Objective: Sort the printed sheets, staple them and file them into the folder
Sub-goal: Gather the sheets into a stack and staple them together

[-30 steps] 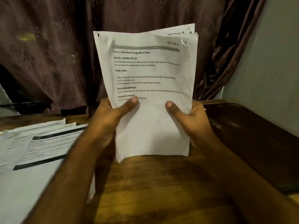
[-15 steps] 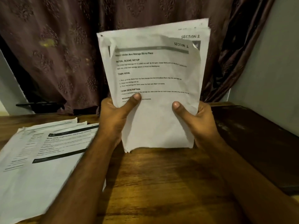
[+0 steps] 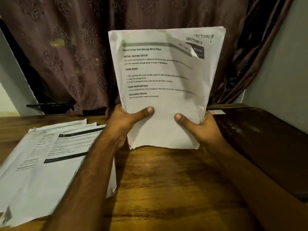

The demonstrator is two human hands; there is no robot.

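Nearest, along the left edge of the wooden table, a spread of loose printed sheets lies flat and overlapping, partly under the left forearm. Further in, near the table's middle, both hands hold a stack of sheets upright, its bottom edge at or just above the tabletop; contact cannot be confirmed. The left hand grips the stack's lower left edge, thumb across the front page, fingers hidden behind. The right hand grips the lower right edge the same way. The front sheet's top right corner is folded down, exposing handwritten section labels on the sheets behind. A dark case occupies the table's right side. Behind hangs a brown curtain.

Judged step: squaring the sorted stack. Next move calls for flush edges, then a stapler; none is visible
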